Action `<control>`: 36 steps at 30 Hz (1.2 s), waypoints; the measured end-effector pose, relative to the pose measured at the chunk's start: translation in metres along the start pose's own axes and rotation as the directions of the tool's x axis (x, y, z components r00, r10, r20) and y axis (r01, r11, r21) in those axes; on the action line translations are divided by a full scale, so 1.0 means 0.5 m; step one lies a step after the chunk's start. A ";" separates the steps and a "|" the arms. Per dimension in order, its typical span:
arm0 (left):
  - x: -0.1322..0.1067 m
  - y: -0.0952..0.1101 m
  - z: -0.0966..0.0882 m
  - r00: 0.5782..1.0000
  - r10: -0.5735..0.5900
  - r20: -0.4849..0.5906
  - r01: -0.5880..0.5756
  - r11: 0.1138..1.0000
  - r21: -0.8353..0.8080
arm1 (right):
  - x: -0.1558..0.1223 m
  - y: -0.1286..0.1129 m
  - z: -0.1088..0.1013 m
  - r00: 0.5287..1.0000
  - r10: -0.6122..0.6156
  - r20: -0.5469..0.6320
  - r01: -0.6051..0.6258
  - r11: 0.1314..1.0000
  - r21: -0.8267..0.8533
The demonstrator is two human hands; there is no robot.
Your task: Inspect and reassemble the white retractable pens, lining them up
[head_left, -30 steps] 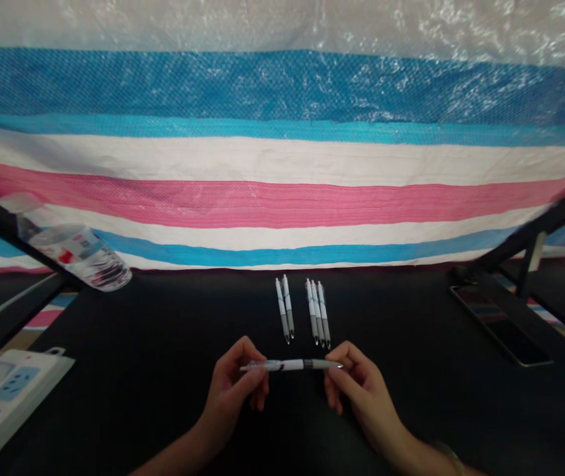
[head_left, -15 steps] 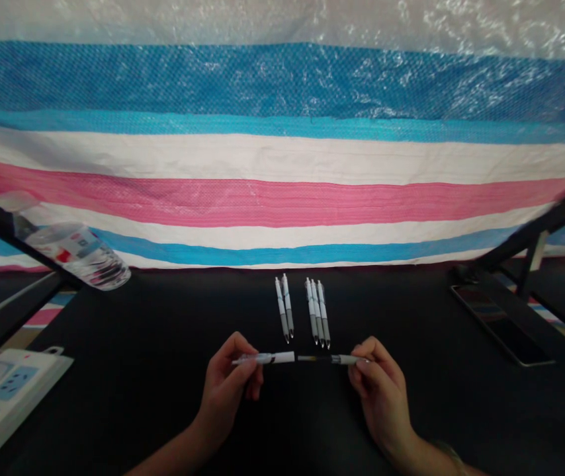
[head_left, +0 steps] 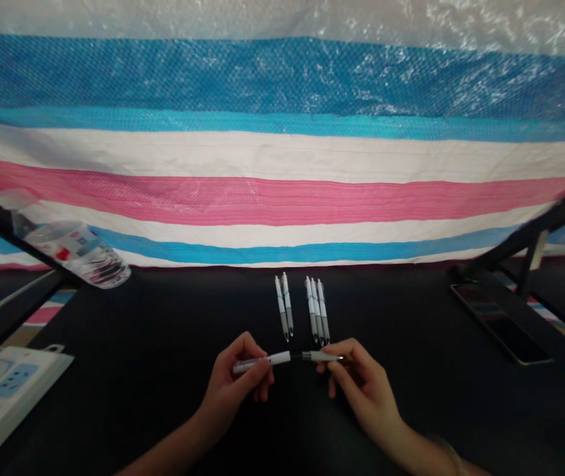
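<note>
A pen in two parts lies level between my hands, above the black table. My left hand (head_left: 243, 370) pinches the white pen barrel (head_left: 279, 358), its open end facing right. Between finger and thumb, my right hand (head_left: 356, 370) grips the grey front section of the pen (head_left: 316, 356), tip pointing right. A short dark stretch of refill (head_left: 296, 357) shows in the narrow gap between the parts; its left end seems to be inside the barrel. Just beyond my hands are a pair of white-and-grey pens (head_left: 284, 307) and a group of three more pens (head_left: 317, 311).
At the left, a power strip (head_left: 29, 377) lies near the table edge, with a tilted water bottle (head_left: 81, 254) behind it. A phone (head_left: 501, 324) lies at the right beside a black metal bar (head_left: 535, 228). Striped plastic sheeting (head_left: 282, 201) hangs behind the black table (head_left: 163, 317).
My right hand has moved left, bringing the grey section close to the barrel, so much less of the refill shows. My left hand has shifted slightly right along the barrel.
</note>
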State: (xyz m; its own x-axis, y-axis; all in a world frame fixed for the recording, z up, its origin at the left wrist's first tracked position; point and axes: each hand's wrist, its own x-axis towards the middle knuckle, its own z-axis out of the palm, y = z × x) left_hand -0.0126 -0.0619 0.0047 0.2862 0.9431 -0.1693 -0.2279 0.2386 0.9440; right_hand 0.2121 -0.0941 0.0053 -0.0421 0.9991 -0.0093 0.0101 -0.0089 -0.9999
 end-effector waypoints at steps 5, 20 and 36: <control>-0.002 0.002 0.002 1.000 -0.031 0.005 0.031 0.999 0.039 | -0.002 0.010 -0.007 0.995 0.001 0.096 0.010 0.994 -0.113; 0.006 -0.006 -0.001 0.998 -0.047 -0.049 0.048 0.999 0.019 | -0.003 0.011 -0.005 0.996 -0.013 0.084 0.037 0.956 -0.291; 0.003 -0.011 -0.002 0.999 -0.047 -0.013 0.047 0.999 0.021 | 0.000 0.006 -0.010 0.983 -0.011 0.181 0.079 0.926 -0.370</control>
State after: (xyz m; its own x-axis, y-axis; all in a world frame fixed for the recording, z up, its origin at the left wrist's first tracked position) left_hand -0.0118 -0.0615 -0.0012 0.2847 0.9338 -0.2166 -0.1950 0.2776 0.9407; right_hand 0.2171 -0.0941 0.0023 -0.2221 0.9750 0.0005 0.3753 0.0860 -0.9229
